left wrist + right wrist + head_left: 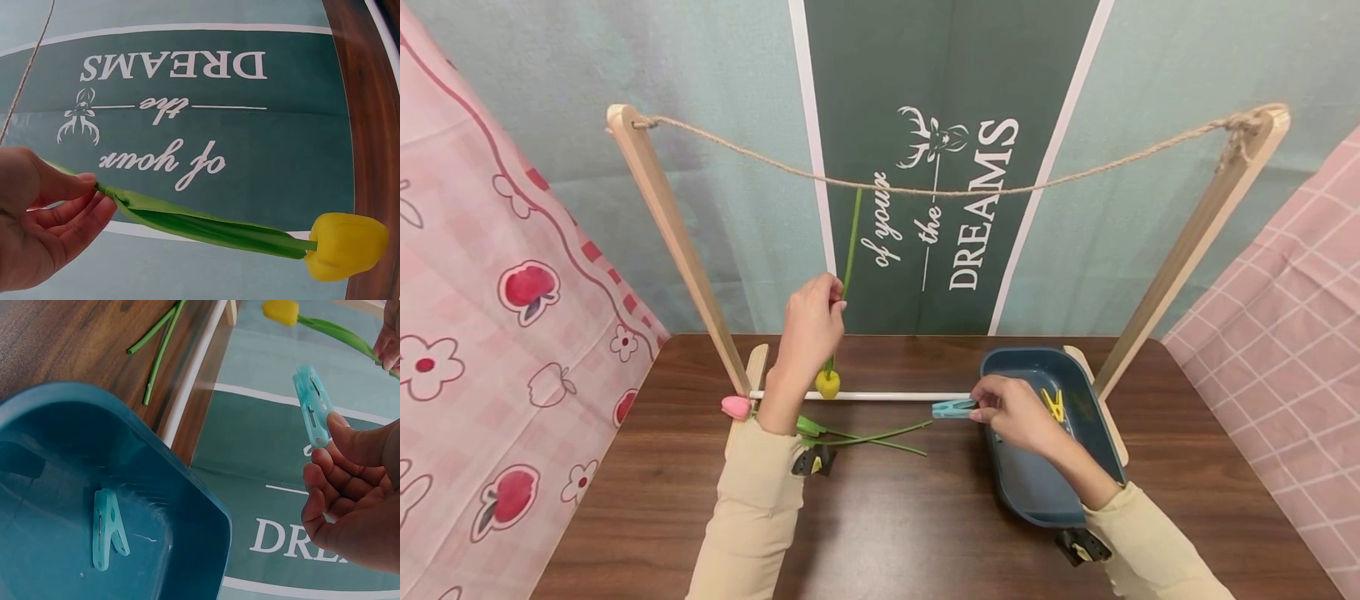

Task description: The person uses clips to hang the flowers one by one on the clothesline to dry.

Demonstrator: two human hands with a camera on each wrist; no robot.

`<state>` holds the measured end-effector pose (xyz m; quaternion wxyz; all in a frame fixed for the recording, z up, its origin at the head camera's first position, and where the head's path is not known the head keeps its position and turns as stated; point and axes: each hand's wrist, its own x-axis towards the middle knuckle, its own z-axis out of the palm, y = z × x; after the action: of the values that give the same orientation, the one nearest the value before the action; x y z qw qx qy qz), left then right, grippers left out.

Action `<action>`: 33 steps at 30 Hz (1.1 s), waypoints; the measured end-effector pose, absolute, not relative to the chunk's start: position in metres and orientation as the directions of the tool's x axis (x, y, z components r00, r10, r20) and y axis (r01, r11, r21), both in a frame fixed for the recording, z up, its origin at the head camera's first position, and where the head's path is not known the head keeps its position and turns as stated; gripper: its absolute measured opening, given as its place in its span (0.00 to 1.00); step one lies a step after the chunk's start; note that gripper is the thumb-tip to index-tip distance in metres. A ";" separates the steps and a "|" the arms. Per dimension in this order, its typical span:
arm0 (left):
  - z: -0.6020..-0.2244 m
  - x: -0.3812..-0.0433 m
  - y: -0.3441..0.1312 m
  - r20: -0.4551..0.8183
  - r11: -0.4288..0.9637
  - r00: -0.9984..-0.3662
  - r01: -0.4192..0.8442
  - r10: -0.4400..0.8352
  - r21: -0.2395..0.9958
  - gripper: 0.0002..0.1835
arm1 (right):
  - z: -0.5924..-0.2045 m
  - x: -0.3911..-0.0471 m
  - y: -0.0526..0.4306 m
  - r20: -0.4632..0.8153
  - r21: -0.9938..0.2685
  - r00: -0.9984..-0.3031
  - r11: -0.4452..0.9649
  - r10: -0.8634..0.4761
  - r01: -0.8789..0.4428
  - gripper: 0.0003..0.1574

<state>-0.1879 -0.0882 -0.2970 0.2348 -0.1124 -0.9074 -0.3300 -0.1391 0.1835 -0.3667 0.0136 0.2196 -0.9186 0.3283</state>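
Note:
My left hand point(814, 321) pinches the green stem of a yellow artificial tulip point(347, 247), which hangs head down. The stem's upper end reaches the twine point(955, 193) strung between two wooden posts. In the head view the yellow bloom overlaps the white rod low between the posts. Between thumb and fingers, my right hand point(1018, 412) pinches a light blue clothespin point(311, 406) by one end, beside the blue basin point(1037, 505). Inside the basin lie a yellow clothespin point(1053, 406) and another light blue clothespin point(107, 531).
A pink tulip point(736, 407) lies by the left post point(681, 250), partly behind my left arm. Crossed green stems point(872, 440) rest on the wooden table point(887, 517). The right post point(1187, 250) rises behind the basin. A green printed cloth point(951, 50) hangs at the back.

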 end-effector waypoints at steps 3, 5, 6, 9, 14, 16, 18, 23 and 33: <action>-0.294 -0.189 -0.089 0.515 0.751 -0.856 0.365 0.039 0.550 0.02 | -0.367 -0.139 0.183 0.174 -0.598 -0.902 0.685 -0.395 -0.416 0.07; -0.292 -0.189 -0.089 0.528 0.748 -0.849 0.372 0.035 0.549 0.02 | -0.367 -0.139 0.183 0.174 -0.599 -0.901 0.684 -0.397 -0.417 0.07; -0.291 -0.188 -0.090 0.533 0.747 -0.845 0.375 0.033 0.549 0.02 | -0.367 -0.139 0.183 0.175 -0.598 -0.900 0.684 -0.398 -0.419 0.07; -0.288 -0.188 -0.090 0.545 0.747 -0.838 0.381 0.029 0.545 0.02 | -0.367 -0.139 0.182 0.172 -0.597 -0.900 0.684 -0.401 -0.419 0.07; -0.283 -0.185 -0.088 0.556 0.742 -0.830 0.391 0.028 0.545 0.03 | -0.365 -0.140 0.181 0.177 -0.591 -0.901 0.689 -0.396 -0.419 0.07; -0.282 -0.184 -0.088 0.563 0.740 -0.826 0.396 0.029 0.543 0.03 | -0.365 -0.141 0.181 0.177 -0.588 -0.901 0.692 -0.395 -0.419 0.08; -0.280 -0.182 -0.088 0.571 0.739 -0.820 0.403 0.030 0.540 0.03 | -0.364 -0.141 0.180 0.175 -0.589 -0.901 0.691 -0.397 -0.419 0.08; -0.278 -0.182 -0.088 0.573 0.735 -0.819 0.409 0.034 0.541 0.03 | -0.361 -0.143 0.180 0.191 -0.577 -0.895 0.691 -0.404 -0.435 0.07; -0.278 -0.183 -0.088 0.578 0.729 -0.816 0.413 0.030 0.546 0.03 | -0.350 -0.146 0.179 0.180 -0.581 -0.897 0.692 -0.403 -0.428 0.06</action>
<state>-0.1833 -0.0881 -0.2782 0.2767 -0.1247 -0.8876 -0.3464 -0.1462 0.1792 -0.3500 0.0192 0.2258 -0.9197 0.3207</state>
